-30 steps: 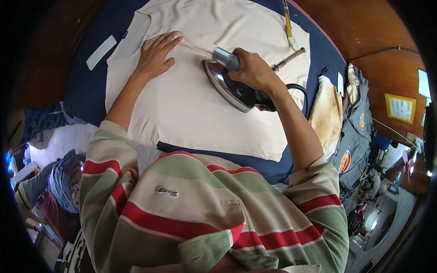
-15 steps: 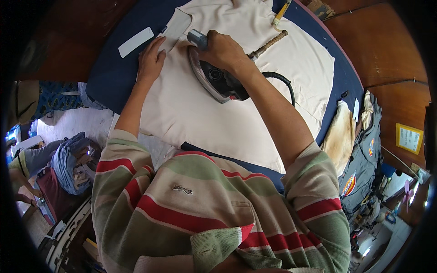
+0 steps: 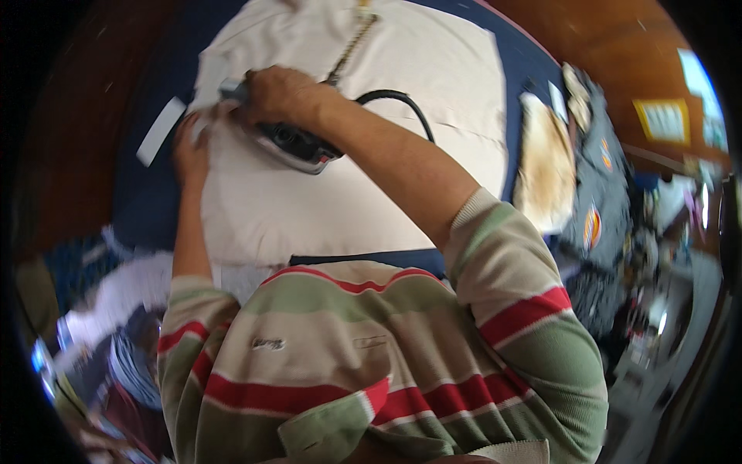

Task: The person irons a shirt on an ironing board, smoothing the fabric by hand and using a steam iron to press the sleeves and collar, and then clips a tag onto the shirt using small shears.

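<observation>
A cream garment lies spread over a dark blue padded ironing surface. My right hand is closed around the grey handle of a black steam iron. The iron rests on the garment's left part, its front pointing toward my left hand. My left hand lies at the garment's left edge with its fingers stretched out, somewhat blurred. A white strip lies on the blue surface just beyond my left fingers.
A black cable and a wrapped hose run from the iron across the garment. A scorched pale pad and dark grey clothing sit at the right edge. Heaped cloth lies low on the left.
The view has turned, so the garment and both hands appear further left. The iron has come closer to my left hand. My right hand still grips it.
</observation>
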`<state>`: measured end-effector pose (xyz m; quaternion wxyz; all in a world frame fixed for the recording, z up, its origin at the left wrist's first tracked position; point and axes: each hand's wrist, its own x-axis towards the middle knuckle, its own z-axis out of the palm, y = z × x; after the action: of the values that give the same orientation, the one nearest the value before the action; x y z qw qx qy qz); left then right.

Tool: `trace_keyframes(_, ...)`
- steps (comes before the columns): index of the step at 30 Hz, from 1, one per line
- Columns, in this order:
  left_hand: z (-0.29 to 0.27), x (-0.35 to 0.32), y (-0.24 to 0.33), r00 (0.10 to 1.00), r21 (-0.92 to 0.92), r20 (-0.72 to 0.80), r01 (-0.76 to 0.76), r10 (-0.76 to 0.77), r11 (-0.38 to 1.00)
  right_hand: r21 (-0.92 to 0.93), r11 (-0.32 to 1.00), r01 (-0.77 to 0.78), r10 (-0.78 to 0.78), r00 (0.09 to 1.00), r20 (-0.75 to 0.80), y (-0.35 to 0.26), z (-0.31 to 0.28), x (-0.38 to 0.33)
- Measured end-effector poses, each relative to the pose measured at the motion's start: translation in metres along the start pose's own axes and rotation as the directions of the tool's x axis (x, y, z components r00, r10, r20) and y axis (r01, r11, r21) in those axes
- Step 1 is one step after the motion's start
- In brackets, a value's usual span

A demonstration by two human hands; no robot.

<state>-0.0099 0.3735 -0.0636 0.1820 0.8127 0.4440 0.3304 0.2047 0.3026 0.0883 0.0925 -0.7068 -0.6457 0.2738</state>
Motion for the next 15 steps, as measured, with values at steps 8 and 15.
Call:
trace_keyframes(8,0.005,0.011,-0.001,0.995,0.092,0.056,-0.083,0.078,0.992,-0.050,0.982,-0.179,0.176,0.982,-0.062,0.160,-0.064,-0.142)
trace_keyframes(15,0.005,0.009,-0.001,0.994,0.125,0.083,-0.085,0.075,0.989,0.048,0.914,-0.403,0.405,0.898,-0.172,0.290,-0.098,-0.265)
